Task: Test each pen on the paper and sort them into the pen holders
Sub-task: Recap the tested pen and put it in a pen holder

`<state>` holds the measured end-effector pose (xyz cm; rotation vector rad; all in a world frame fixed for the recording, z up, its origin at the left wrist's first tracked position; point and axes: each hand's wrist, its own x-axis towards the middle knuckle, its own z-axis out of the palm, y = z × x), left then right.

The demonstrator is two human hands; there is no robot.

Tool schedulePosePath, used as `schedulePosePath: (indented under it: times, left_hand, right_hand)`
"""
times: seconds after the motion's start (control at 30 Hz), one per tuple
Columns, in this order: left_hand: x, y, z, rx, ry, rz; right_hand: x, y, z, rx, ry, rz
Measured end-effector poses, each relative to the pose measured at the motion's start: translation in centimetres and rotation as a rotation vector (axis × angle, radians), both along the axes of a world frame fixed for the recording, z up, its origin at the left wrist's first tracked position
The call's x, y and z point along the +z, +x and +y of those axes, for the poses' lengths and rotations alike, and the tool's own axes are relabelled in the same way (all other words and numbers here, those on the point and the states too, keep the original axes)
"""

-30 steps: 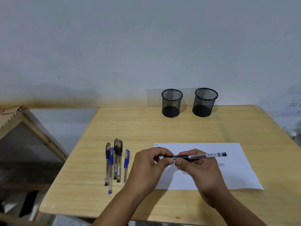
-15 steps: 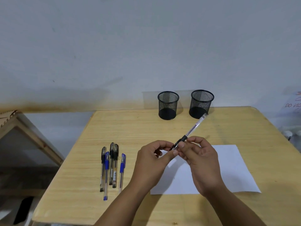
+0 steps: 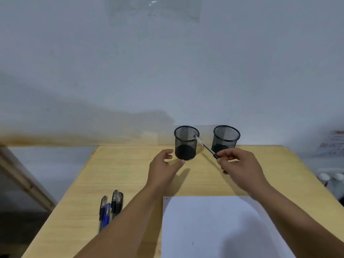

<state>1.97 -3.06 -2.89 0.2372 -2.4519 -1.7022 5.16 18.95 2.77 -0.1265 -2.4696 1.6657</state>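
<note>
At the far left of the tabletop [image 3: 130, 174] I saw the untested pens [image 3: 111, 209] lying side by side, black caps with one blue among them, partly hidden behind my left forearm. They sat well apart from the holders. Moving right, my left hand [image 3: 163, 168] hovered just beside the base of the left pen holder [image 3: 186, 144], fingers loosely curled and empty, thumb close to the mesh; I could not tell whether it touched the holder. That holder looked empty apart from the pen end at its rim. Next came the pen [image 3: 204, 146], slanted up and to the left, its far end resting at or just over the holder's near rim, though the blur made the exact contact unclear. My right hand [image 3: 240, 166] pinched the pen's dark lower end between thumb and fingertips. Behind it stood the right pen holder [image 3: 226, 139], also apparently empty. The paper [image 3: 214, 229] lay near me, below both hands, with only a tiny mark on it.

I judged the step in hand was dropping this pen into the left holder. To do it well, I needed to lift the far end clear of the rim, tip the pen steeper, and release only once its end was inside, with my left hand steadying the light mesh cup against tipping
</note>
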Motion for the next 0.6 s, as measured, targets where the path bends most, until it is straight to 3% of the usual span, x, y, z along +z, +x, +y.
schedulePosePath:
  times: [0.3,0.6]
  left_hand:
    - [-2.1,-6.2,1.5,0.027,-0.157,-0.020]
    - [-2.9,-6.3,1.7,0.068,-0.206,0.045]
  right_hand:
    - [3.3,-7.7,0.4,0.103,0.432,0.068]
    - [3.8,-11.9,-1.7,0.203,0.586,0.115]
